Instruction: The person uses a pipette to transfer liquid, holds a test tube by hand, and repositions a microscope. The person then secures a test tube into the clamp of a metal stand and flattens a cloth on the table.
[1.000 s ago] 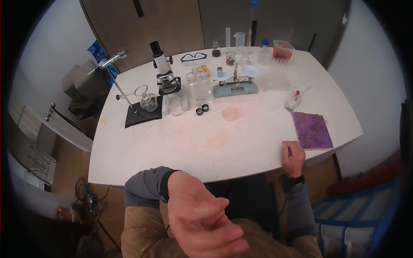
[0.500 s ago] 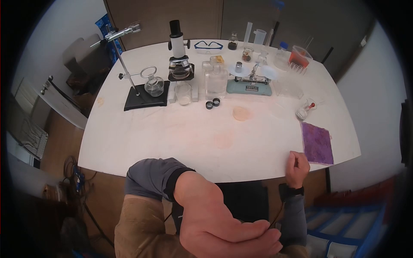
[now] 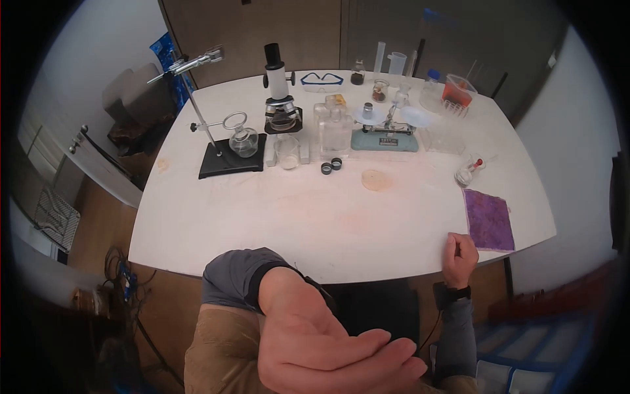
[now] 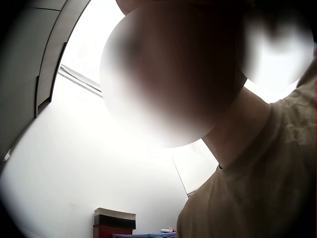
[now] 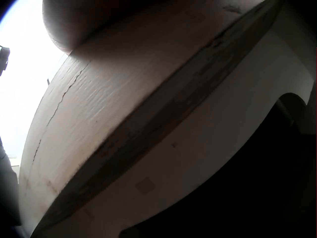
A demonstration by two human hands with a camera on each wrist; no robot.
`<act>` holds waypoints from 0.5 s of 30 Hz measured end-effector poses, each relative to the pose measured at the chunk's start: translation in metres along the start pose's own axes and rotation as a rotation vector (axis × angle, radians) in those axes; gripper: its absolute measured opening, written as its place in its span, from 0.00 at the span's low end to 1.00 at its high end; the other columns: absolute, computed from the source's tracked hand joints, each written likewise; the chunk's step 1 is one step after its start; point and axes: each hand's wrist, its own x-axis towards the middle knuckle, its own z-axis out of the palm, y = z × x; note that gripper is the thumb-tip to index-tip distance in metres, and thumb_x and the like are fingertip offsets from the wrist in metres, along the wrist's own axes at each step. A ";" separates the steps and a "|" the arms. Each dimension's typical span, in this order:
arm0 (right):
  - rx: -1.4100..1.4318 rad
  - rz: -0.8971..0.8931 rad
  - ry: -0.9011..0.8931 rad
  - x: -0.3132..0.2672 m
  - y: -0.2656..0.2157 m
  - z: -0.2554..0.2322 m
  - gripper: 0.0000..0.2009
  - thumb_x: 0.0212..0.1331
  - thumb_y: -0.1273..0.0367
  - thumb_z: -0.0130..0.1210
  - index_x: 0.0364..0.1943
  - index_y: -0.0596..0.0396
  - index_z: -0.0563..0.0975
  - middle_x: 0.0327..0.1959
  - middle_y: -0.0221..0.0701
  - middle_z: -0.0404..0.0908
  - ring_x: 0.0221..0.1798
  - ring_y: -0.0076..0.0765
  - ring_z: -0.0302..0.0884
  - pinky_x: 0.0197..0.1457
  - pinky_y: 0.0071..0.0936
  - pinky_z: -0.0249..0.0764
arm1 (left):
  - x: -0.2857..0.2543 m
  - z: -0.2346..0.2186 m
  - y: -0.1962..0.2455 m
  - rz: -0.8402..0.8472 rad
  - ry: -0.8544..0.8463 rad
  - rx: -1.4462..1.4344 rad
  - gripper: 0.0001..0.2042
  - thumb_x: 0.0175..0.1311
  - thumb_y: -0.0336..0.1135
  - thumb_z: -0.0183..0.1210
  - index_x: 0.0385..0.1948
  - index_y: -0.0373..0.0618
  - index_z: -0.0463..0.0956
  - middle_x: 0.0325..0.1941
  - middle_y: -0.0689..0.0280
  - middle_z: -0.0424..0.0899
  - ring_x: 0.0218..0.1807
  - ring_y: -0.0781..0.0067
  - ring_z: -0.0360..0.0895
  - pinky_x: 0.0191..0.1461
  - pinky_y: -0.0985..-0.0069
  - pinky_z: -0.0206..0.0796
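Observation:
In the head view my left hand (image 3: 335, 348) is held up close to the camera, in front of my body and short of the table's near edge. Its fingers are loosely bent and hold nothing. My right hand (image 3: 461, 256) rests at the near right edge of the white table (image 3: 295, 223), loosely curled with nothing in it. Just beyond its knuckles lies a purple cloth (image 3: 489, 220). Behind the cloth is a small glass vessel (image 3: 463, 177) with a red-tipped dropper (image 3: 478, 162). The left wrist view shows a sleeve and walls; the right wrist view, the table's edge.
At the back left are a stand (image 3: 230, 163) with a ring, a round flask (image 3: 244, 144) and a microscope (image 3: 277, 82). Further right sit clear bottles (image 3: 336, 134), black rings (image 3: 326, 169), a shallow round dish (image 3: 377, 180), a balance (image 3: 385, 140) and goggles (image 3: 321, 84).
My left hand has moved right and turned, showing more of its side. The head view has shifted a little. My right hand stays at the table's edge, beside the cloth.

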 end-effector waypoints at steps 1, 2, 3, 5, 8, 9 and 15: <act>0.007 0.013 0.004 0.000 -0.001 0.000 0.02 0.66 0.76 0.61 0.38 0.61 0.84 0.28 0.37 0.79 0.28 0.38 0.75 0.33 0.34 0.70 | 0.003 -0.002 -0.002 0.033 -0.008 -0.004 0.03 0.64 0.29 0.69 0.31 0.42 0.91 0.36 0.66 0.91 0.40 0.75 0.89 0.43 0.79 0.81; 0.012 0.026 0.011 0.000 -0.001 0.000 0.02 0.65 0.76 0.61 0.37 0.61 0.84 0.27 0.36 0.79 0.27 0.38 0.75 0.33 0.34 0.70 | 0.003 -0.001 -0.007 0.032 0.013 -0.033 0.03 0.64 0.29 0.69 0.31 0.42 0.91 0.36 0.66 0.91 0.40 0.75 0.89 0.43 0.79 0.81; 0.004 0.026 0.006 0.001 -0.003 -0.002 0.02 0.65 0.76 0.62 0.37 0.60 0.84 0.27 0.36 0.79 0.27 0.37 0.74 0.32 0.33 0.69 | 0.001 0.001 -0.012 0.132 0.104 -0.041 0.03 0.64 0.29 0.69 0.29 0.43 0.89 0.34 0.68 0.90 0.38 0.76 0.88 0.41 0.80 0.80; 0.012 0.031 0.005 0.003 -0.007 -0.003 0.02 0.65 0.76 0.62 0.37 0.59 0.84 0.26 0.35 0.78 0.25 0.36 0.73 0.31 0.32 0.67 | 0.001 -0.010 -0.005 0.143 0.128 -0.097 0.05 0.63 0.27 0.68 0.26 0.45 0.86 0.28 0.71 0.85 0.33 0.79 0.84 0.38 0.81 0.77; 0.005 0.053 0.003 0.002 -0.007 -0.003 0.02 0.65 0.76 0.62 0.37 0.59 0.84 0.26 0.35 0.78 0.25 0.36 0.73 0.30 0.32 0.67 | 0.001 -0.017 -0.003 0.124 0.054 -0.142 0.05 0.63 0.26 0.68 0.26 0.44 0.86 0.29 0.69 0.85 0.33 0.79 0.84 0.38 0.81 0.76; 0.005 0.013 0.017 0.002 -0.005 -0.002 0.02 0.65 0.76 0.62 0.36 0.60 0.84 0.26 0.35 0.77 0.25 0.35 0.72 0.30 0.32 0.67 | -0.001 -0.002 -0.013 0.236 0.142 -0.087 0.05 0.62 0.25 0.69 0.26 0.43 0.87 0.31 0.67 0.86 0.35 0.76 0.85 0.38 0.79 0.77; -0.001 0.004 0.006 -0.002 0.002 0.001 0.03 0.66 0.76 0.61 0.37 0.60 0.84 0.29 0.34 0.80 0.26 0.32 0.72 0.31 0.30 0.67 | -0.003 0.006 -0.006 0.066 0.083 -0.120 0.02 0.60 0.20 0.68 0.30 0.36 0.89 0.35 0.61 0.89 0.39 0.69 0.87 0.40 0.73 0.78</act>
